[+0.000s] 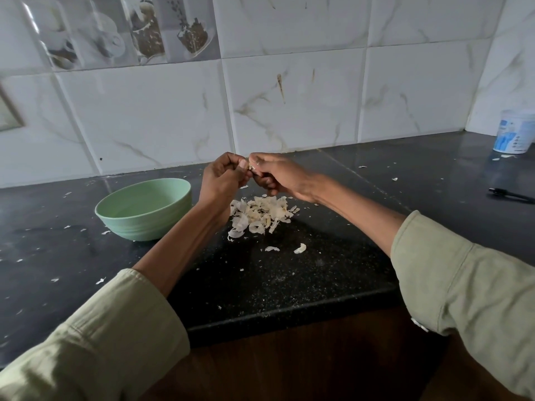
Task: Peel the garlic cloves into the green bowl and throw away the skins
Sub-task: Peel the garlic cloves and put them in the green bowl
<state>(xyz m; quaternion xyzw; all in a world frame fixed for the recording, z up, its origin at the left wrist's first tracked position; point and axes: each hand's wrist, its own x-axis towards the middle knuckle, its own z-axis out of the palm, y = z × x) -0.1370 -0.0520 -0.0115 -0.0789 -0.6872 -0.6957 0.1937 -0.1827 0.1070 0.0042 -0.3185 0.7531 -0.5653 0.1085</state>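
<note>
Both hands are raised above the dark speckled stone counter point(289, 273), toward its back edge. The left hand point(223, 180) and the right hand point(278, 176) meet at a small pale garlic clove point(251, 167); the fingers point(242, 164) of both hands are curled and pinched on it. Most of the clove is hidden, so the extent of peeling cannot be determined.

The round pale-green plastic bowl point(144, 218) stands to the left of the hands, just beside the left forearm. Its visible interior shows no cloves, but the near part of the floor is hidden by the wall. A loose heap of white papery garlic skins point(259, 214) lies directly below the hands.

Probable faults:
- The clove is small and held only at the fingertips. A hard pull on the skin may cause it to slip and drop into the skin heap, where it is difficult to distinguish.
- The skins are light. Fragments already lie scattered across the counter toward both side edges; arm movement may spread more, or carry some into the bowl.
- The left forearm is near the bowl rim and may displace the bowl.
</note>
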